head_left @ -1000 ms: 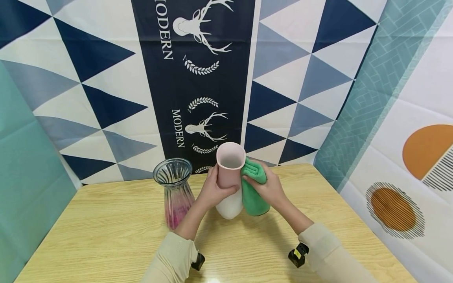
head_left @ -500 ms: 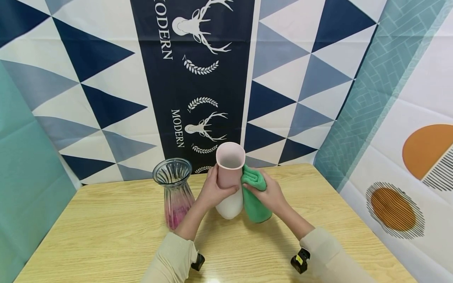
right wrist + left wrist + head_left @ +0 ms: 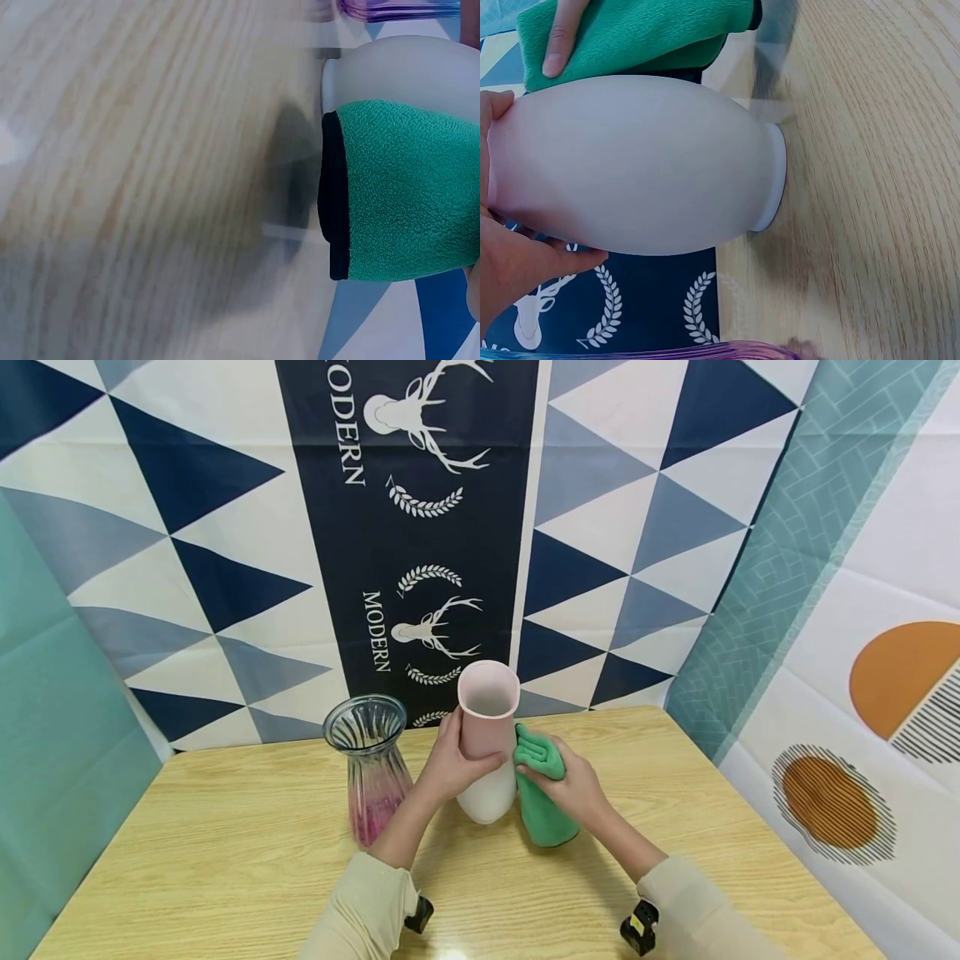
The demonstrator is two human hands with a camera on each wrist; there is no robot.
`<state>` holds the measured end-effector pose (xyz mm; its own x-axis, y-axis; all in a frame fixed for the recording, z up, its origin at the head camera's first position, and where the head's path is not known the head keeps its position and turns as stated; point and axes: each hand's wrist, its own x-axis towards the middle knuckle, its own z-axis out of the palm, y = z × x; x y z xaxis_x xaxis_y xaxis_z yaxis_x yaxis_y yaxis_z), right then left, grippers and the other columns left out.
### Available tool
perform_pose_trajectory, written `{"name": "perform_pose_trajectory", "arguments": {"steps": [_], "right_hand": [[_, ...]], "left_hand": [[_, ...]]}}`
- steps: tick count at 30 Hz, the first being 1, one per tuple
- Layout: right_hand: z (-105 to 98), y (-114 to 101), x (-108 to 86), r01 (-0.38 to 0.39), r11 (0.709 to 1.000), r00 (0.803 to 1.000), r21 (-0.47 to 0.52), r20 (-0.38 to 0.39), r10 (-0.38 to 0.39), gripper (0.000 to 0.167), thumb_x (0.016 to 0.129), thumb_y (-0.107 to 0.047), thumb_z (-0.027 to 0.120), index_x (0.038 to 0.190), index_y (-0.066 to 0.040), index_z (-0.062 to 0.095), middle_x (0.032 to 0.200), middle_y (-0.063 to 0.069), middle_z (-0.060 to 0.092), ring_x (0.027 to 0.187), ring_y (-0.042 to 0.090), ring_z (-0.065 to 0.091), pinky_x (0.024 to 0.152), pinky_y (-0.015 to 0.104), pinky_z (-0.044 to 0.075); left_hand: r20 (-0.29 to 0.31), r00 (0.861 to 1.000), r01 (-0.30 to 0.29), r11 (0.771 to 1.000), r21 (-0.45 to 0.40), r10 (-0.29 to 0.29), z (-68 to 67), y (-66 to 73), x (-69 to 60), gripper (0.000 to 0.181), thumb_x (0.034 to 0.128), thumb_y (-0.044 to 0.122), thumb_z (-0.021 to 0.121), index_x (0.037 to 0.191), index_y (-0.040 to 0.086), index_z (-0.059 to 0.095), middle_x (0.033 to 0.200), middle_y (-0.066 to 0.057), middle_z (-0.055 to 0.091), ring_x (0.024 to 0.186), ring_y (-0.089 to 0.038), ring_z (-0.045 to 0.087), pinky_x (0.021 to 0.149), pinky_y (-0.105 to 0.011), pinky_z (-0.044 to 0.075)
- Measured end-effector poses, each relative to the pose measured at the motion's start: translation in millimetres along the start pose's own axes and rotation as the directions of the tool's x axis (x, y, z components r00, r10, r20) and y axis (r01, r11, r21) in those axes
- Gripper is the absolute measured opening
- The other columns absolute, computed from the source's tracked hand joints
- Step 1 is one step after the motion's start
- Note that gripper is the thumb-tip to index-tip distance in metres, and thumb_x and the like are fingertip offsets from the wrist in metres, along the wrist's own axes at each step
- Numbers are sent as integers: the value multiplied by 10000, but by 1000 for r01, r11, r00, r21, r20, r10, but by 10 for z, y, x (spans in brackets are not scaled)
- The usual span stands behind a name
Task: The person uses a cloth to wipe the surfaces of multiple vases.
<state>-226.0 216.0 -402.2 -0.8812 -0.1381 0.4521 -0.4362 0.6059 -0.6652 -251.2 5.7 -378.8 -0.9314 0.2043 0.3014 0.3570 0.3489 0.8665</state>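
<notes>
A vase (image 3: 486, 793), pink above and white below, stands upright on the wooden table. My left hand (image 3: 455, 760) grips its upper part from the left, thumb across the front. In the left wrist view the white body of the vase (image 3: 645, 165) and its foot on the table show plainly. My right hand (image 3: 573, 785) holds a folded green cloth (image 3: 547, 810) against the vase's right side. Dark edging runs along the cloth (image 3: 412, 191) in the right wrist view, where little of the hand shows.
Left of the vase stands a ribbed glass vase (image 3: 367, 768), bluish at the rim and pink at the base, close to my left forearm. Patterned wall coverings (image 3: 420, 552) rise behind the table (image 3: 225, 860) and along both sides.
My right hand has slid the green cloth down the vase's right side and slightly toward me. The left hand and the vase have stayed in place.
</notes>
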Motion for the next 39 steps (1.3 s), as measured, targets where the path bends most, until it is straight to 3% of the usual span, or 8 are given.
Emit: {"name": "perform_pose_trajectory", "arguments": {"steps": [14, 27, 39], "right_hand": [[79, 136, -147, -33, 998, 999, -53, 17, 34, 560, 809, -328, 725, 1312, -203, 513, 1225, 77, 632, 1077, 279, 621, 859, 468, 513], [102, 158, -161, -44, 998, 999, -33, 4, 44, 554, 803, -334, 728, 1303, -219, 519, 1228, 69, 632, 1079, 278, 621, 855, 474, 514], [110, 149, -205, -75, 997, 997, -31, 10, 75, 547, 796, -347, 731, 1290, -231, 528, 1209, 62, 642, 1076, 276, 622, 852, 477, 511]], "left_hand": [[-3, 1000, 0, 1000, 0, 0, 6, -2, 2, 993, 712, 315, 800, 1489, 151, 205, 1401, -136, 347, 1240, -308, 437, 1027, -513, 384], [-10, 1000, 8, 1000, -26, -8, 11, 14, 8, 989, 703, 356, 814, 1481, 228, 217, 1368, -91, 368, 1228, -265, 437, 1031, -483, 386], [-8, 1000, 7, 999, -49, -8, 12, 23, -8, 978, 716, 337, 805, 1483, 189, 217, 1382, -121, 352, 1245, -297, 427, 1040, -508, 373]]}}
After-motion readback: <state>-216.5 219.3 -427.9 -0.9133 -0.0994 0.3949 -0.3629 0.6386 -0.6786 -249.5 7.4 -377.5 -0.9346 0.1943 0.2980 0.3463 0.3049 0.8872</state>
